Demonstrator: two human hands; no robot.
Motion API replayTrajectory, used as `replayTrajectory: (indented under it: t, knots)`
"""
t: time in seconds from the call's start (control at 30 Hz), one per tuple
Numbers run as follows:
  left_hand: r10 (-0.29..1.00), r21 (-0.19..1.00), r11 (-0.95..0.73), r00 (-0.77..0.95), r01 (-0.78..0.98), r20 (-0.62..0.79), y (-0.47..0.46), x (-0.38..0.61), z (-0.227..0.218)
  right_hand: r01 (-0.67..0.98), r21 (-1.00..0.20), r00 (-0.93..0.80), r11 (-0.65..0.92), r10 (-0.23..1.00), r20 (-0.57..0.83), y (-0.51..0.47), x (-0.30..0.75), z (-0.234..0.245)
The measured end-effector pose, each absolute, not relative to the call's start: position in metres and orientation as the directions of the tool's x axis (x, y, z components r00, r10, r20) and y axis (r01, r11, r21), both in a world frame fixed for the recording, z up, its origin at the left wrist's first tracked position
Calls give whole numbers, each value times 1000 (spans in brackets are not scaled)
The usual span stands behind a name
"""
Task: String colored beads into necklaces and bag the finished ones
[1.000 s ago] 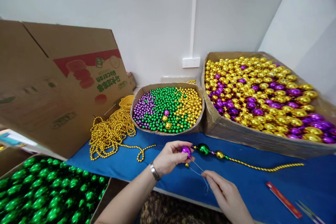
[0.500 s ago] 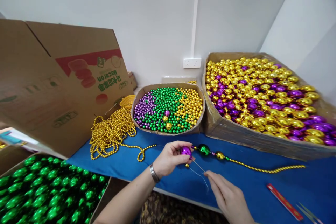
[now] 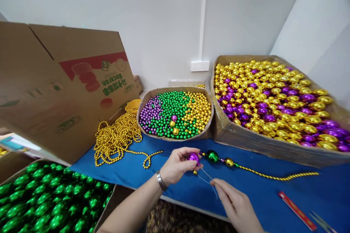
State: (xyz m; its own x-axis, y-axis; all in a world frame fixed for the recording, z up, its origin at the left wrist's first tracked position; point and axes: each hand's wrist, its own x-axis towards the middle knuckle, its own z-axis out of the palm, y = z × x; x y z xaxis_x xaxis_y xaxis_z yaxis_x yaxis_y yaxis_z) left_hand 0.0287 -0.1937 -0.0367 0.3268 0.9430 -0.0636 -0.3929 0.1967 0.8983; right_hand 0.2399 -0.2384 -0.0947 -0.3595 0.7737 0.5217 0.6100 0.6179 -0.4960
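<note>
Between the thumb and fingers of my left hand (image 3: 177,165) is a large shiny purple bead (image 3: 193,158). My right hand (image 3: 236,202) pinches a thin needle (image 3: 205,172) that runs up to the bead's lower side. A pale thread (image 3: 203,180) loops down beside it toward my right fingertips. Just under the purple bead is a small gold bead (image 3: 195,172). To the right of my left hand lies a strung row with a big green bead (image 3: 212,156), a gold bead (image 3: 229,162) and a string of small gold beads (image 3: 273,175).
On the blue cloth (image 3: 254,196) stand a box of small mixed beads (image 3: 175,139) and a larger box of gold and purple beads (image 3: 246,140). Gold bead strings (image 3: 117,142) lie left, by a tall carton (image 3: 54,91). Green beads (image 3: 46,200) fill a lower-left box. A red packet (image 3: 296,211) lies right.
My right hand has shifted slightly left and up, closer to the purple bead. The left hand keeps its hold, almost still.
</note>
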Motion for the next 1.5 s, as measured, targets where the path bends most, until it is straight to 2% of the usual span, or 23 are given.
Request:
replayTrajectory:
  t: [0.1,0.2,0.27,0.33,0.37,0.4,0.47,0.53,0.7,0.8,0.93,1.0,1.03,1.07,1.1,1.13,1.17,1.27,1.5]
  knots:
    - [928,916,203,366,-346,-68,-198,33,-43,631,-461,-342,625,756,558,-239,234,-96]
    - [877,947,199,477,-252,-57,-200,35,-45,640,-429,-337,638,734,589,-239,231,-96]
    - [870,984,87,492,-152,-1,-195,28,-42,638,-432,-336,638,735,590,-238,233,-95]
    - [926,989,-129,366,71,95,-182,12,-35,662,-412,-310,626,729,611,-236,238,-95]
    - [954,936,-218,265,277,144,-173,1,-32,679,-396,-295,618,724,624,-235,241,-95]
    - [968,827,-249,161,504,193,-162,-10,-29,695,-381,-282,610,718,636,-234,244,-96]
    - [972,504,-145,27,851,235,-140,-33,-27,712,-360,-278,603,713,644,-233,248,-99]
    - [978,334,-48,-24,941,208,-120,-51,-29,720,-344,-281,603,707,649,-233,247,-102]
    - [988,295,14,-58,955,141,-93,-64,-37,734,-287,-307,616,678,668,-232,239,-106]
    - [987,362,12,-69,932,146,-90,-61,-35,741,-269,-314,615,672,671,-230,237,-106]
    - [983,533,-47,-54,845,173,-107,-48,-31,734,-271,-313,623,663,680,-231,235,-103]
    - [988,784,-101,-29,612,149,-124,-37,-32,722,-296,-300,625,669,680,-232,233,-101]
    - [993,917,-103,-12,385,117,-133,-30,-33,718,-311,-292,622,676,677,-232,232,-100]
    - [997,991,-75,13,109,74,-142,-24,-33,716,-321,-285,619,680,675,-232,231,-99]
    - [999,988,-21,46,-153,28,-151,-18,-33,717,-325,-282,616,683,674,-233,230,-98]
    - [997,938,40,80,-343,-14,-158,-13,-33,720,-324,-281,614,684,673,-233,230,-97]
    - [993,893,90,108,-440,-47,-165,-8,-32,723,-319,-281,613,683,674,-233,229,-96]
    - [985,835,153,148,-528,-87,-174,1,-30,732,-312,-284,605,688,668,-235,229,-96]
    - [966,798,225,234,-559,-108,-176,6,-31,743,-324,-267,586,703,659,-237,232,-97]
